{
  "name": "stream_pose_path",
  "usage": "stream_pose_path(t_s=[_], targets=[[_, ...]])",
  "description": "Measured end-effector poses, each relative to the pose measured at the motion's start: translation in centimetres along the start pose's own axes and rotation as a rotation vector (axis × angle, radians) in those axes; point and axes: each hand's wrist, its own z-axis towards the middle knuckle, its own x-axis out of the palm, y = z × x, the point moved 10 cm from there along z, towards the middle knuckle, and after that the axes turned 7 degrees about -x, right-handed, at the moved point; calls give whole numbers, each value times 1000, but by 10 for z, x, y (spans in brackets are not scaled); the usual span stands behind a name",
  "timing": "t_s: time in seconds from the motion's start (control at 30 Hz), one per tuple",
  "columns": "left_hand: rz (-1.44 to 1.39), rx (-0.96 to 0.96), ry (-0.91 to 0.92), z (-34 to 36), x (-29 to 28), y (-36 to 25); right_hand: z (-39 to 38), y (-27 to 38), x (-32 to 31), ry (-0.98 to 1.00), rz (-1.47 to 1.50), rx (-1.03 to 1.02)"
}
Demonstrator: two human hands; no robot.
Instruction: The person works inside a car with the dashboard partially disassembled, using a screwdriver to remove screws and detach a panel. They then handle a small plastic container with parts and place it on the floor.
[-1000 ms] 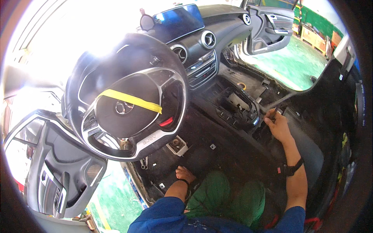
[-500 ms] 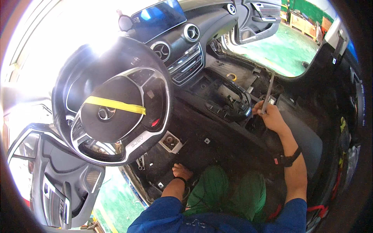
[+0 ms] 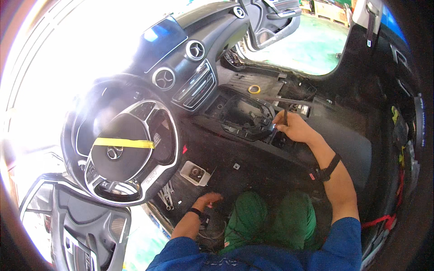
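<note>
My right hand (image 3: 296, 127) is at the rear end of the centre console (image 3: 246, 115), its fingers closed round a thin, dark bar-shaped tool (image 3: 285, 116). The tool's upper end stands above my fingers; its lower part is hidden, so I cannot tell its exact kind. My fingertips are beside the console's black trim edge. Low over the dark floor, left of my knees, hangs my left hand (image 3: 210, 198), slightly blurred, its fingers stretched out with nothing in them. A white tray (image 3: 186, 168) with small metal parts lies beyond it.
Several wrenches (image 3: 166, 197) lie on the floor left of the tray. The steering wheel (image 3: 124, 149), with yellow tape across its hub, fills the left side. A yellow tape roll (image 3: 254, 89) rests on the far floor. Both the near door (image 3: 86, 221) and the far door (image 3: 275, 22) stand open.
My view has shifted. The bar in my right hand has swung so that less of its length shows. My left hand has lifted and turned, its fingers now pointing right.
</note>
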Motion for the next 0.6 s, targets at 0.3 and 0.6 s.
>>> stream_pose_path(t_s=[0.3,0.6], targets=[[-244,1073,-719,-319,-87,-268,2,-7,-8,53,-370,82],[438,1393,-1219,-480,-23,-456,-2,-2,15,205,-283,-52]])
